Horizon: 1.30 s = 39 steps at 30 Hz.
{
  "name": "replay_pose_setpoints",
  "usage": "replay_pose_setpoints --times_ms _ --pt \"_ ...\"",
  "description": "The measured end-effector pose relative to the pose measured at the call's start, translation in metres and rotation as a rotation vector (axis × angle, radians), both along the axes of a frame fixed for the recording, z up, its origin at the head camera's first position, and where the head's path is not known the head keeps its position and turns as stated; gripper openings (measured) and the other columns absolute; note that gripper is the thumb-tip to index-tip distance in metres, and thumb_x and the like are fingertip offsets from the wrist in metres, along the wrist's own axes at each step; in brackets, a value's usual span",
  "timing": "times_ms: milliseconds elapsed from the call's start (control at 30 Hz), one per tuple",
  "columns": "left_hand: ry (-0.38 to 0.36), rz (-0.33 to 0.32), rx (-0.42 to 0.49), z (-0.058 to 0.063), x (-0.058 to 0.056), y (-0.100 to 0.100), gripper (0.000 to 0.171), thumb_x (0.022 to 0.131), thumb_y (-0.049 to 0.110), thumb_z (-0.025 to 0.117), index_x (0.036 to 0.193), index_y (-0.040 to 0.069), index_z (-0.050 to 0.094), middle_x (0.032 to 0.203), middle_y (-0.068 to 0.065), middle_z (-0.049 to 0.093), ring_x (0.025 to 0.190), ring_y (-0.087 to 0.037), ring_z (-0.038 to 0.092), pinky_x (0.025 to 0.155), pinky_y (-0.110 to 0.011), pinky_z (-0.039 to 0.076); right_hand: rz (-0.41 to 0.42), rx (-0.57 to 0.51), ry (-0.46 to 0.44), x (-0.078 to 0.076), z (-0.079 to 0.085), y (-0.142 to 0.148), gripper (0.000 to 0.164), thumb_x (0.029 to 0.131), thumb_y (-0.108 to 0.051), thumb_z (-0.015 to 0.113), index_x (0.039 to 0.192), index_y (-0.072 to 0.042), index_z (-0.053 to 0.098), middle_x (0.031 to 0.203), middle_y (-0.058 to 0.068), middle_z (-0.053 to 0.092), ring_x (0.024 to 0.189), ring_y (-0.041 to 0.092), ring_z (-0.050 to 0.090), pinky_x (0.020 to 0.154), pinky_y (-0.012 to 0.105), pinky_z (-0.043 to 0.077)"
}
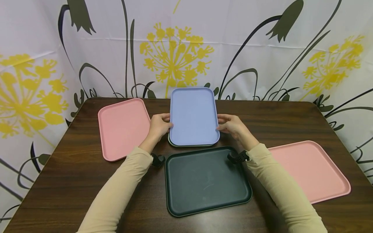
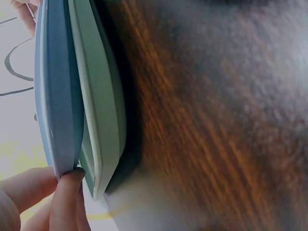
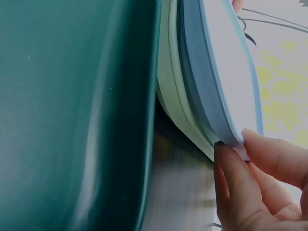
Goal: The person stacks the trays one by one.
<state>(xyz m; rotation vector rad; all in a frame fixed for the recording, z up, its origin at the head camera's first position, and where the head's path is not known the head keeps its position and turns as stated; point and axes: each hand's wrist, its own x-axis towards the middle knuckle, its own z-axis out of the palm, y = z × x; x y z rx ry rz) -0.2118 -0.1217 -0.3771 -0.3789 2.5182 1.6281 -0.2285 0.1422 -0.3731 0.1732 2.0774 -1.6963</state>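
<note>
Both hands hold a blue tray (image 1: 193, 116) by its long sides at the back middle of the table. My left hand (image 1: 159, 125) pinches the left rim, thumb on top and fingers beneath, as the left wrist view shows. On the opposite side my right hand (image 1: 234, 125) pinches the right rim the same way. Right below the blue tray lies a pale green tray (image 2: 103, 96), mostly hidden by it; a narrow gap shows between their rims in the left wrist view. In front of them a dark green tray (image 1: 208, 183) lies flat.
A pink tray (image 1: 123, 129) lies at the left, close to the left hand. Another pink tray (image 1: 309, 171) is at the right, partly behind the right sleeve. The brown wooden table (image 1: 70, 181) ends at a flower-patterned cloth (image 1: 233, 19).
</note>
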Motion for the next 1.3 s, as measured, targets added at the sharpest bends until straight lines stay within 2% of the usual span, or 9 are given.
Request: replay_pose_setpoints --times_ms 267,567,667,800,967,1167,1300 --pt "0.001 0.013 -0.012 0.0008 0.0003 -0.0003 0.048 0.085 -0.006 0.059 0.133 -0.001 0.054 0.126 -0.022 0.061 0.106 -0.026 0.062 0.079 -0.031 0.058 -0.007 -0.014 -0.012 -0.0016 -0.003 0.0 0.064 0.086 0.014 0.055 0.145 0.0 0.036 0.143 0.024 0.045 0.084 0.004 0.057 0.079 0.017 0.055" --pt "0.046 -0.013 -0.133 -0.0004 0.0017 -0.0001 0.048 0.083 -0.004 0.06 0.131 -0.002 0.055 0.124 -0.022 0.063 0.116 -0.029 0.06 0.096 -0.039 0.052 -0.016 0.008 -0.024 -0.0026 -0.0036 -0.0014 0.063 0.086 0.013 0.056 0.145 -0.001 0.038 0.142 0.023 0.045 0.088 0.008 0.057 0.088 0.022 0.055" --pt "0.055 -0.02 -0.151 -0.001 0.002 -0.0003 0.048 0.083 -0.004 0.059 0.131 -0.003 0.056 0.123 -0.023 0.063 0.116 -0.03 0.06 0.097 -0.039 0.052 -0.015 0.013 -0.024 -0.003 -0.0039 -0.0019 0.062 0.086 0.013 0.056 0.144 -0.001 0.039 0.141 0.023 0.046 0.086 0.007 0.057 0.088 0.022 0.054" --pt "0.057 -0.022 -0.159 -0.0011 0.0022 -0.0009 0.048 0.082 -0.004 0.059 0.13 -0.004 0.056 0.123 -0.023 0.064 0.115 -0.03 0.061 0.096 -0.039 0.052 -0.014 0.008 -0.026 -0.0029 -0.0033 -0.0025 0.062 0.086 0.014 0.056 0.144 0.0 0.039 0.139 0.022 0.046 0.084 0.005 0.057 0.082 0.019 0.055" --pt "0.06 -0.026 -0.154 -0.001 0.0026 -0.0023 0.05 0.08 -0.005 0.056 0.13 -0.005 0.056 0.121 -0.024 0.064 0.114 -0.031 0.061 0.095 -0.039 0.052 0.002 0.009 -0.027 -0.003 -0.0023 -0.0028 0.064 0.085 0.014 0.056 0.145 0.0 0.038 0.142 0.023 0.046 0.089 0.007 0.057 0.081 0.018 0.054" --pt "0.057 -0.041 -0.157 -0.0011 0.0037 -0.0037 0.05 0.08 -0.005 0.055 0.129 -0.005 0.056 0.121 -0.025 0.064 0.113 -0.032 0.062 0.095 -0.04 0.052 0.022 0.019 -0.026 -0.0019 -0.0018 -0.0033 0.065 0.084 0.015 0.055 0.145 0.002 0.036 0.143 0.024 0.044 0.09 0.007 0.056 0.083 0.02 0.052" --pt "0.055 -0.046 -0.166 -0.0014 0.004 -0.0039 0.049 0.08 -0.005 0.055 0.129 -0.006 0.056 0.121 -0.025 0.064 0.113 -0.032 0.062 0.095 -0.04 0.052 0.022 0.027 -0.032 -0.0015 -0.0014 -0.0035 0.065 0.084 0.015 0.055 0.145 0.001 0.037 0.143 0.023 0.044 0.091 0.008 0.056 0.094 0.027 0.051"
